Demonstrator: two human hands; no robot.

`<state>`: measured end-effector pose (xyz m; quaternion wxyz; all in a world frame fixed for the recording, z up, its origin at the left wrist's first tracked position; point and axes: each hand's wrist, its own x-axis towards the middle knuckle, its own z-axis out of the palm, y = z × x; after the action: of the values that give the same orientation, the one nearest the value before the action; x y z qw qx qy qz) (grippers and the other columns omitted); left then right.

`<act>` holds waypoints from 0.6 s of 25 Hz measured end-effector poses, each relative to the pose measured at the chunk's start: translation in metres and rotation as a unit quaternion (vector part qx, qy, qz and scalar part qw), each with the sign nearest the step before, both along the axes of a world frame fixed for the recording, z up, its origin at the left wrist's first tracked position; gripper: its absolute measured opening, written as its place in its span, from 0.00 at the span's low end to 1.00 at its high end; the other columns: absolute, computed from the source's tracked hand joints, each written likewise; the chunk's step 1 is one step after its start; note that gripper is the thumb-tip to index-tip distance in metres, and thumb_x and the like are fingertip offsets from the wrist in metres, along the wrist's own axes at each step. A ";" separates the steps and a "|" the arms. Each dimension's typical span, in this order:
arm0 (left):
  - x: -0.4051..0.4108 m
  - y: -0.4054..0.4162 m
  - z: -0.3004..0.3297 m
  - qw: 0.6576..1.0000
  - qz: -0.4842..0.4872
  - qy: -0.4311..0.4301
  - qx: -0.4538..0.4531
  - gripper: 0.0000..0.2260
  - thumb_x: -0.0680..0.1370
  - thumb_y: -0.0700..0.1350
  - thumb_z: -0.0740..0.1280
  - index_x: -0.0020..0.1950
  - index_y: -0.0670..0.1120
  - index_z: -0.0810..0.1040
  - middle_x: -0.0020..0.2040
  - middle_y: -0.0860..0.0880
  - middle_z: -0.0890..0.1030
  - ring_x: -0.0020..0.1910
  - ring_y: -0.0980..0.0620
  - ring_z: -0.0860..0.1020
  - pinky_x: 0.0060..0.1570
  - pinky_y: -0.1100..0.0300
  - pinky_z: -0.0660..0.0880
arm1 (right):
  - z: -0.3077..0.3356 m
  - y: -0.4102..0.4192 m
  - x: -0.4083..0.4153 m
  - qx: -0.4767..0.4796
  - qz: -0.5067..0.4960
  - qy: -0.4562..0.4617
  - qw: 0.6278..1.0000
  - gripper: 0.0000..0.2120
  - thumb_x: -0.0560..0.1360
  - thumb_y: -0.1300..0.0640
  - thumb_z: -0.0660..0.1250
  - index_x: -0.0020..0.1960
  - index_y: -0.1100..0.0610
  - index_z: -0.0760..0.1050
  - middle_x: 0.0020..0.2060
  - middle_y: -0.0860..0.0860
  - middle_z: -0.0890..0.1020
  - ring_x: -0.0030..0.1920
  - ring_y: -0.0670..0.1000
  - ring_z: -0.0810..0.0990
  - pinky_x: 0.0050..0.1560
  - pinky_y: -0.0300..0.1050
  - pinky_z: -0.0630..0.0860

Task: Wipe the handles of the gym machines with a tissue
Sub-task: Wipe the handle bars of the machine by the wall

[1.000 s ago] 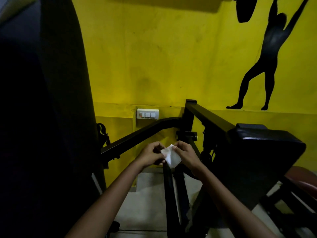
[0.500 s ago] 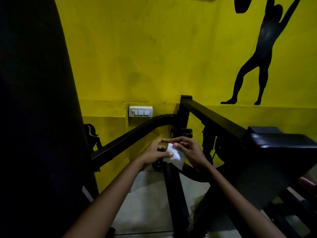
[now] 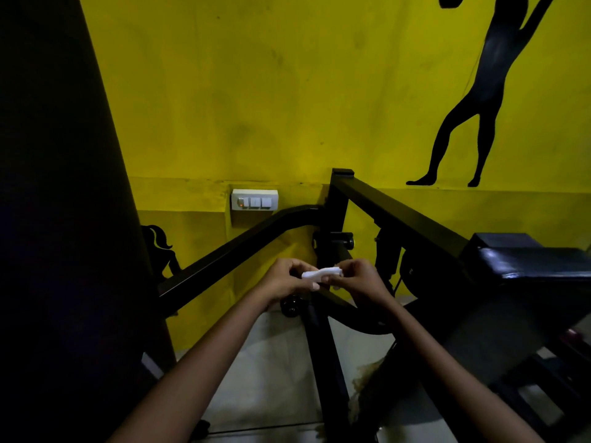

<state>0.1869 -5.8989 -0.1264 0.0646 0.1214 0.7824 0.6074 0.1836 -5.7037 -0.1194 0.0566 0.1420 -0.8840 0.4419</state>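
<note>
Yellow wall [image 3: 287, 107] behind, both hands pinching tissue [image 3: 321, 272] above machine frame [image 3: 323, 346]

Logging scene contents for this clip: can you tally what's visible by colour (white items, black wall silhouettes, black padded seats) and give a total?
White: 2, the tissue pinched between left hand and right hand, and the switch plate.
Black wall silhouettes: 2, the standing figure and the partly hidden figure.
Black padded seats: 1, the seat pad.
Total: 5
</note>
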 end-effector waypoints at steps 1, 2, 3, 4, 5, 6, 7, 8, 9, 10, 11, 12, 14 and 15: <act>-0.001 0.002 -0.001 1.000 0.009 0.015 -0.019 0.08 0.69 0.37 0.75 0.44 0.49 0.82 0.41 0.50 0.83 0.40 0.53 0.80 0.37 0.62 0.74 | -0.002 0.000 -0.002 0.000 -0.006 -0.005 1.000 0.20 0.60 0.41 0.72 0.37 0.58 0.82 0.32 0.58 0.82 0.34 0.52 0.80 0.37 0.53 0.77; -0.003 0.003 -0.003 0.999 0.020 0.024 -0.037 0.08 0.70 0.38 0.75 0.42 0.50 0.82 0.39 0.51 0.82 0.39 0.54 0.79 0.37 0.62 0.73 | -0.003 -0.001 -0.003 -0.003 -0.006 -0.015 1.000 0.19 0.60 0.42 0.73 0.37 0.58 0.82 0.32 0.58 0.82 0.35 0.54 0.81 0.37 0.54 0.78; -0.006 0.003 -0.006 0.998 0.023 0.029 -0.049 0.07 0.70 0.39 0.75 0.41 0.51 0.82 0.38 0.52 0.82 0.38 0.54 0.78 0.37 0.61 0.72 | -0.004 -0.002 -0.004 -0.007 -0.006 -0.026 1.000 0.17 0.61 0.44 0.74 0.38 0.58 0.82 0.32 0.57 0.82 0.36 0.55 0.82 0.38 0.55 0.78; -0.010 0.003 -0.010 0.998 0.020 0.028 -0.059 0.06 0.71 0.40 0.75 0.40 0.52 0.82 0.36 0.52 0.81 0.36 0.55 0.77 0.37 0.60 0.71 | -0.005 -0.003 -0.003 -0.010 -0.004 -0.031 0.999 0.17 0.61 0.45 0.75 0.39 0.58 0.82 0.33 0.57 0.82 0.37 0.55 0.82 0.38 0.55 0.79; -0.014 0.002 -0.014 0.998 0.015 0.024 -0.062 0.06 0.72 0.41 0.74 0.39 0.52 0.82 0.34 0.53 0.80 0.35 0.54 0.76 0.37 0.59 0.70 | -0.007 -0.004 -0.004 -0.013 -0.005 -0.031 0.999 0.16 0.61 0.45 0.75 0.40 0.57 0.82 0.33 0.57 0.83 0.38 0.55 0.83 0.38 0.55 0.79; -0.016 0.002 -0.017 0.998 0.011 0.017 -0.060 0.05 0.72 0.42 0.73 0.39 0.52 0.82 0.34 0.52 0.80 0.35 0.54 0.76 0.38 0.59 0.69 | -0.009 -0.004 -0.003 -0.017 -0.004 -0.030 0.999 0.15 0.63 0.46 0.76 0.41 0.56 0.82 0.34 0.56 0.83 0.38 0.54 0.83 0.38 0.55 0.79; -0.016 0.001 -0.018 0.998 0.010 0.012 -0.057 0.04 0.73 0.42 0.73 0.39 0.50 0.83 0.35 0.51 0.80 0.36 0.53 0.76 0.39 0.58 0.69 | -0.010 -0.005 -0.003 -0.031 -0.002 -0.029 0.999 0.13 0.64 0.48 0.76 0.42 0.56 0.82 0.35 0.55 0.83 0.39 0.53 0.83 0.38 0.53 0.79; -0.017 0.000 -0.019 0.999 0.011 0.009 -0.050 0.02 0.73 0.43 0.73 0.41 0.48 0.83 0.36 0.48 0.81 0.38 0.52 0.77 0.40 0.57 0.70 | -0.011 -0.006 -0.002 -0.052 0.000 -0.032 0.998 0.12 0.66 0.50 0.76 0.43 0.56 0.81 0.37 0.55 0.83 0.40 0.52 0.83 0.39 0.50 0.80; -0.017 0.000 -0.020 0.999 0.011 0.006 -0.049 0.01 0.74 0.43 0.72 0.43 0.46 0.83 0.39 0.45 0.82 0.40 0.51 0.77 0.41 0.56 0.71 | -0.013 -0.006 -0.002 -0.076 0.005 -0.044 0.996 0.12 0.67 0.52 0.76 0.45 0.58 0.80 0.38 0.56 0.83 0.41 0.52 0.83 0.40 0.47 0.79; -0.018 -0.001 -0.022 0.999 0.006 0.005 -0.053 0.03 0.74 0.42 0.72 0.45 0.43 0.83 0.42 0.43 0.82 0.41 0.50 0.78 0.43 0.56 0.72 | -0.014 -0.007 -0.003 -0.093 0.012 -0.063 0.994 0.12 0.68 0.55 0.75 0.46 0.62 0.79 0.40 0.58 0.83 0.41 0.52 0.83 0.41 0.45 0.79; -0.020 -0.001 -0.025 0.998 -0.002 0.006 -0.070 0.03 0.74 0.39 0.71 0.47 0.42 0.83 0.43 0.42 0.82 0.43 0.49 0.78 0.44 0.55 0.73 | -0.017 -0.007 -0.006 -0.095 0.022 -0.083 0.992 0.13 0.69 0.57 0.74 0.46 0.65 0.77 0.41 0.60 0.82 0.41 0.52 0.83 0.40 0.44 0.79; -0.021 -0.002 -0.027 0.997 -0.016 0.006 -0.081 0.03 0.74 0.37 0.70 0.46 0.43 0.82 0.44 0.43 0.82 0.45 0.49 0.78 0.46 0.54 0.75 | -0.019 -0.008 -0.008 -0.087 0.036 -0.097 0.991 0.13 0.70 0.59 0.73 0.46 0.68 0.74 0.41 0.62 0.80 0.40 0.53 0.82 0.40 0.45 0.79; -0.025 -0.001 -0.038 0.993 -0.009 0.032 -0.111 0.09 0.73 0.34 0.68 0.45 0.48 0.80 0.46 0.46 0.81 0.48 0.48 0.79 0.51 0.50 0.77 | -0.028 -0.012 -0.014 -0.066 0.038 -0.101 0.992 0.10 0.71 0.61 0.71 0.42 0.65 0.71 0.41 0.64 0.77 0.42 0.57 0.81 0.42 0.55 0.80; -0.025 -0.001 -0.044 0.987 0.007 0.061 -0.151 0.09 0.73 0.35 0.67 0.48 0.49 0.79 0.49 0.46 0.80 0.51 0.47 0.79 0.52 0.50 0.77 | -0.033 -0.015 -0.016 -0.045 0.023 -0.090 0.995 0.09 0.71 0.62 0.70 0.41 0.62 0.69 0.41 0.63 0.77 0.42 0.59 0.81 0.42 0.58 0.80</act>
<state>0.1617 -5.8995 -0.1703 0.0304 0.1419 0.8682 0.4745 0.1671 -5.7183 -0.1529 -0.0270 0.1192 -0.8609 0.4938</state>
